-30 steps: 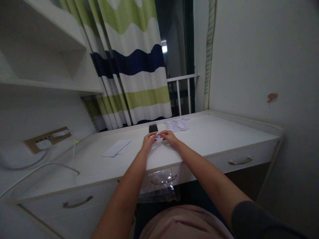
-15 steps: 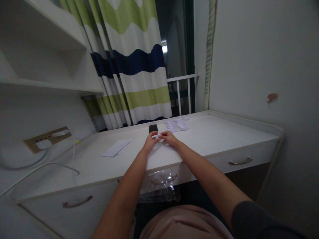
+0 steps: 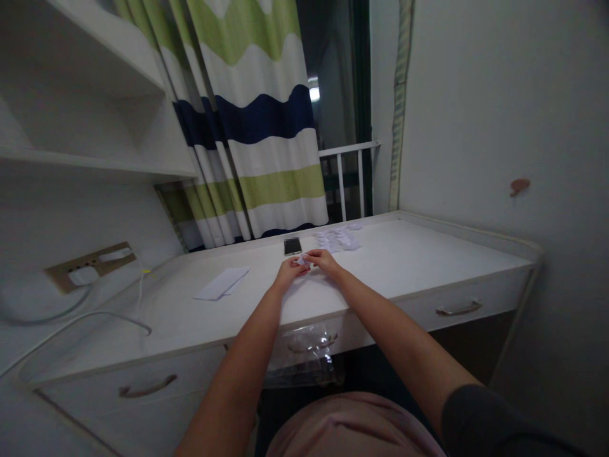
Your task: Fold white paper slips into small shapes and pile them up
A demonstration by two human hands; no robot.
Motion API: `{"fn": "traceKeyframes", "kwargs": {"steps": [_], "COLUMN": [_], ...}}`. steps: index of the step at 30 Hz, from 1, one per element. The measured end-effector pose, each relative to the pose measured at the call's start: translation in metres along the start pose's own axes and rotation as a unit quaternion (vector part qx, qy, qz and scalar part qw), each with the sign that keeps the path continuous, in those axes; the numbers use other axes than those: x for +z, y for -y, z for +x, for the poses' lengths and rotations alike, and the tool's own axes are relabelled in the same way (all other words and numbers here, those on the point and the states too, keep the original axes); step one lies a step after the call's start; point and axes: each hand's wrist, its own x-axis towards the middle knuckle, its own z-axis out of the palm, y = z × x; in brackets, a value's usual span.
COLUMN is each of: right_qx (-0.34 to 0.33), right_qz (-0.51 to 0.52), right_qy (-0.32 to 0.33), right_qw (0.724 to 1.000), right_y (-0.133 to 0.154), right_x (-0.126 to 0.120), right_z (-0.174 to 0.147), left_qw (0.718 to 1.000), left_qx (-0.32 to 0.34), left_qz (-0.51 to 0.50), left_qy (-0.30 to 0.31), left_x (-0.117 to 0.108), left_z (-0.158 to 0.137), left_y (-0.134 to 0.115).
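Observation:
Between my two hands, above the white desk, is a small folded piece of white paper. My left hand has its fingers closed on the paper from the left. From the right, my right hand pinches it with thumb and fingers. Part of the paper is hidden by the fingers. Just beyond my hands lies a dark phone. A heap of small folded white paper pieces rests behind my right hand. To the left are flat white paper sheets, lying partly over one another.
A striped curtain hangs behind the desk's back edge. White cables run from a wall socket at left. Clear plastic hangs at the middle drawer, under the desk's front edge. Shelves stand above the left side.
My left fingers have curled lower around the folded paper, and it has turned slightly in my hands. The phone's surface now looks lighter. The sheets and heap stay put.

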Motion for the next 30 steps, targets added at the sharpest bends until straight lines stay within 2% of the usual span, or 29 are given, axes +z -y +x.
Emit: {"fn": "traceKeyframes", "kwargs": {"steps": [12, 20, 26, 30], "right_qx": [-0.017, -0.014, 0.005, 0.034], "right_qz": [-0.031, -0.034, -0.014, -0.001], "right_qy": [-0.028, -0.016, -0.007, -0.023], "right_qw": [0.999, 0.999, 1.0, 0.999], "right_y": [-0.0039, -0.0018, -0.0021, -0.0021], "right_x": [0.0002, -0.0013, -0.0003, 0.0006], "right_z": [0.0017, 0.0001, -0.001, -0.0015], "left_qw": [1.0, 1.0, 0.999, 0.999], "left_qx": [-0.013, -0.011, -0.002, 0.008], "left_qz": [0.01, 0.01, 0.026, 0.027], "left_qy": [0.015, 0.028, 0.029, 0.017], "left_x": [0.0007, 0.0007, 0.0017, 0.0014], "left_z": [-0.0016, 0.0, -0.0012, -0.0008], "left_y": [0.0006, 0.0039, 0.0036, 0.0042]}}
